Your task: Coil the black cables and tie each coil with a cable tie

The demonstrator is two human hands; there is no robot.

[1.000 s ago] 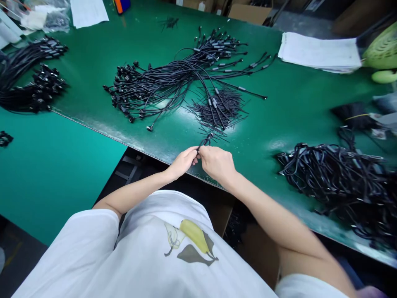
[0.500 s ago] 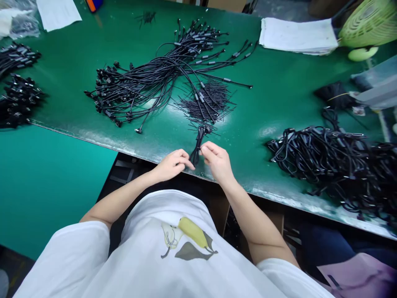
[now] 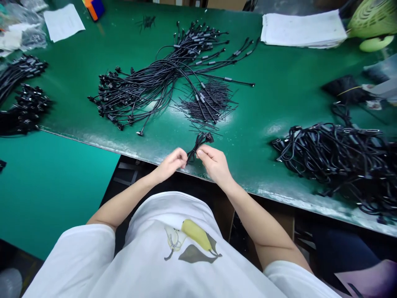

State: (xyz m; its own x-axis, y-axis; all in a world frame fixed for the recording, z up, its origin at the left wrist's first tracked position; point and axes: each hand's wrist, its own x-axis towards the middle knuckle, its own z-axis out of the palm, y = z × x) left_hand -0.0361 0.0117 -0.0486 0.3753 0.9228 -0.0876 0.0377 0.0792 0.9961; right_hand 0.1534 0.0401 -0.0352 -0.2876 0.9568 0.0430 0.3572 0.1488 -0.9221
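Note:
A short black cable (image 3: 201, 141), folded into a narrow bundle, lies slanted between my hands at the front edge of the green table. My right hand (image 3: 214, 162) is closed in a pinch at the bundle's middle, where a thin black tie seems to cross it. Fingers curled, my left hand (image 3: 172, 164) grips the looped lower end. The cable's plug end points away from me. Just beyond it lies a heap of thin black ties (image 3: 214, 99), partly under several loose cables. Whether the tie is twisted fast is too small to tell.
A large spread of straight black cables (image 3: 155, 76) lies behind. Bundled cables (image 3: 335, 157) are piled at right, more cables (image 3: 27, 103) at left. White papers (image 3: 304, 30) and a green fan (image 3: 374, 20) stand at the back right.
My left hand's fingers, stretched out before, have curled in on the bundle's lower end. The bundle has tilted and sits slightly nearer to me. My right hand keeps its pinch.

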